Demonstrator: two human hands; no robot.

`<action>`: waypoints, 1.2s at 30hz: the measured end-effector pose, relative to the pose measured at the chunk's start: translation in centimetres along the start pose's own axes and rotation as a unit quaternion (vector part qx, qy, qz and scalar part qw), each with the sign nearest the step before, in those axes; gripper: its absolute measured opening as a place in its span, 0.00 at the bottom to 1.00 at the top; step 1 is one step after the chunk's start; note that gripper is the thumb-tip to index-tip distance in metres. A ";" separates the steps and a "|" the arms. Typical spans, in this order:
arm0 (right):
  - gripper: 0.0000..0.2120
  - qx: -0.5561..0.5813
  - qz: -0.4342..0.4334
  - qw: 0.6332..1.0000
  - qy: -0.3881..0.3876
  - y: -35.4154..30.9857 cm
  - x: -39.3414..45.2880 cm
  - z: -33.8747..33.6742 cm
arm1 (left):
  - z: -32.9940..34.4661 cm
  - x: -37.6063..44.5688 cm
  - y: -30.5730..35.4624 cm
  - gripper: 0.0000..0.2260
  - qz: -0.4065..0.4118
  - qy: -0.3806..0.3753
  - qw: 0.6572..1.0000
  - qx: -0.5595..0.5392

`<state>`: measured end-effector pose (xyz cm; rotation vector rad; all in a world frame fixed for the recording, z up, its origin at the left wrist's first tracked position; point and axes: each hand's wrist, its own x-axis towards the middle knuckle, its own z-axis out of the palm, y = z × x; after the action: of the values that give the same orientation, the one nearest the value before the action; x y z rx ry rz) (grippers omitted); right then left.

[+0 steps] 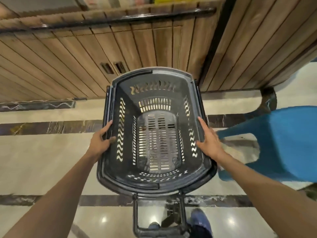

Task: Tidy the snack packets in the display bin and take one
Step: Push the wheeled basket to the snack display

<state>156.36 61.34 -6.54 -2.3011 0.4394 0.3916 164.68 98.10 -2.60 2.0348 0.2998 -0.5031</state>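
Note:
A dark grey plastic shopping basket with slotted walls sits in the middle of the view, and nothing lies inside it. My left hand grips its left rim, thumb inside the wall and fingers curled round the outside. Against the right rim my right hand lies with straight fingers, palm pressed to the edge. A pull handle sticks out from the basket's near end. Snack packets show only as a blur at the top edge; no display bin is visible.
A wooden slatted counter front with a black rail stands ahead. A blue plastic stool is close on the right. The floor is glossy marble with dark stripes. My blue shoes are below the basket.

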 end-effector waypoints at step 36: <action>0.24 -0.099 -0.115 0.988 -0.017 -1.6 -2.6 -17.1 | 6.6 -1.7 19.1 0.27 0.279 0.055 0.884 0.371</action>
<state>157.17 50.55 7.02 -2.4988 0.1182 0.3712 169.53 83.02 10.04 2.7455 -0.4937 -0.1310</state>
